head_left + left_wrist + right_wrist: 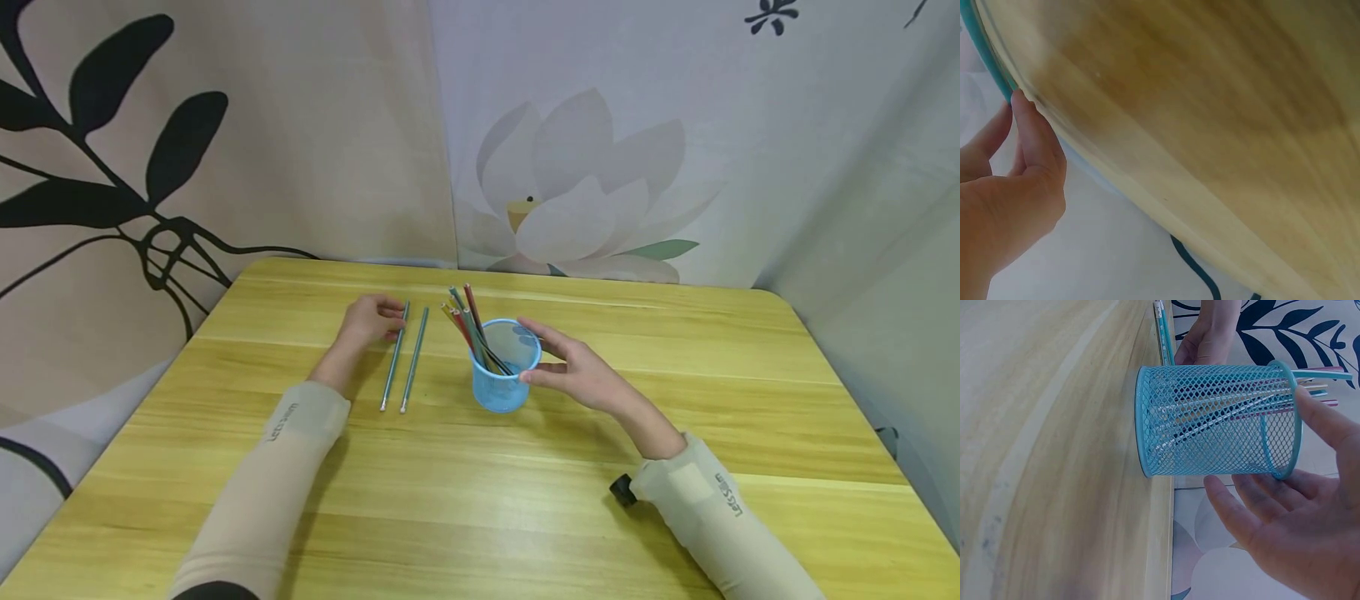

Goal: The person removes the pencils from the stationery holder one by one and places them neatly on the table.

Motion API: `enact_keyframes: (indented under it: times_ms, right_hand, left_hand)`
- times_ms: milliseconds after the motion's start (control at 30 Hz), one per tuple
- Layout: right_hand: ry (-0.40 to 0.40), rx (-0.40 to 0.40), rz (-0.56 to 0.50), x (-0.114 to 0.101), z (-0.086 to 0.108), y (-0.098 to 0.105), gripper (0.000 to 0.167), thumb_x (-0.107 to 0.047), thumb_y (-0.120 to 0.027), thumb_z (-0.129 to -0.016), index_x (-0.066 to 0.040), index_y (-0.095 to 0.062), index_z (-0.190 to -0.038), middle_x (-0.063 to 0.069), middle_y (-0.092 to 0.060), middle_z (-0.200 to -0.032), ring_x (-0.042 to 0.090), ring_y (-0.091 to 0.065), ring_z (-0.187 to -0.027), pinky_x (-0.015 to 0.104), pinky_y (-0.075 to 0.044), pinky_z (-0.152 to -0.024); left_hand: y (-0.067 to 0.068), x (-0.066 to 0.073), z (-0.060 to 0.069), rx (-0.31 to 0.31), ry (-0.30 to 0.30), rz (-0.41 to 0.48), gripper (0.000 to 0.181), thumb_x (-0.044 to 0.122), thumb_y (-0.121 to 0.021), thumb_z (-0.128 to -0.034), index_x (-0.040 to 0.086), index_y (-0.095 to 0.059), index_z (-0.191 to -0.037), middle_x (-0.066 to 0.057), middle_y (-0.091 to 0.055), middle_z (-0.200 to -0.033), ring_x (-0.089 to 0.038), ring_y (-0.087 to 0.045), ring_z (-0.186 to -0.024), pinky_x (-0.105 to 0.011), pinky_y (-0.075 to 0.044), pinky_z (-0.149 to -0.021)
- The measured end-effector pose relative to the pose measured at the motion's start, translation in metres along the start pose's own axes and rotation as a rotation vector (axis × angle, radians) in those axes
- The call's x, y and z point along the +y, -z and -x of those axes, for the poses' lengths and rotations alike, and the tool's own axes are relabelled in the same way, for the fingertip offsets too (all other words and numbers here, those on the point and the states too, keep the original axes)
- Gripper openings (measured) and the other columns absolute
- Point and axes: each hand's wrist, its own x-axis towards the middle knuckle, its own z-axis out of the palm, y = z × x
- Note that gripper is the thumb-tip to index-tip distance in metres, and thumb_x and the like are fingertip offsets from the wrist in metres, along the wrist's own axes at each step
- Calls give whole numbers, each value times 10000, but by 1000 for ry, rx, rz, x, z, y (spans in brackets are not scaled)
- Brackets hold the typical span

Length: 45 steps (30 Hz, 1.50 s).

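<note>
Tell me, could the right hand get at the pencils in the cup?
Probably yes: the pencils stick up uncovered above the cup, though the right hand would first have to leave its rim.

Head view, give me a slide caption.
Left hand pinches a pencil while the right hand holds a blue cup of pencils.

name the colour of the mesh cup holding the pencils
Light blue; the mesh cup shows best in the right wrist view.

Behind the yellow wood-grain surface hangs a pale cloth backdrop printed with large black leaves and a faint grey-white lotus flower.
</note>
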Motion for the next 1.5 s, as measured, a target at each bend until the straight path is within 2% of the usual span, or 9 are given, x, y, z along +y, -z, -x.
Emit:
enact_keyframes:
  times_ms: [133,367,767,1167,1500]
  right_hand:
    - [1,1,0,-1,0,0,753,-105,-669,-956,-81,-246,-1579,196,-382,-1561,391,-386,-1441,438,-520,-1080]
    - [6,4,2,-1,0,1,752,-106,-673,-954,-85,-252,-1578,192,-392,-1556,385,-385,-1444,429,-521,-1080]
    - [5,2,1,0,-2,2,756,-117,-673,-955,-84,-247,-1579,182,-392,-1560,373,-382,-1449,436,-520,-1081]
    - [18,2,7,-2,-2,1,747,-112,-674,-953,-77,-260,-1574,195,-397,-1553,382,-387,-1445,464,-508,-1089]
    - [16,1,4,0,-1,0,758,-114,-678,-951,-67,-251,-1575,194,-394,-1554,384,-391,-1441,448,-515,-1084]
  left_hand:
    - [-2,1,-1,3,12,-6,336,10,-636,-953,-38,-596,-1283,-228,-638,-1221,-180,-668,-882,-217,-630,-768]
    - [-5,3,-2,8,-1,-55,327,12,-668,-931,-36,-626,-1252,-223,-666,-1194,-249,-684,-959,-264,-637,-812]
    - [-7,3,-6,25,-2,-108,316,26,-691,-919,-29,-645,-1226,-223,-683,-1179,-251,-701,-949,-246,-636,-778]
    - [-8,4,-4,24,-7,-119,326,24,-699,-911,-30,-638,-1227,-219,-676,-1170,-270,-694,-976,-260,-638,-797]
    - [-1,0,2,26,-30,-112,333,51,-680,-933,-36,-620,-1249,-235,-663,-1213,-318,-697,-1040,-294,-634,-853]
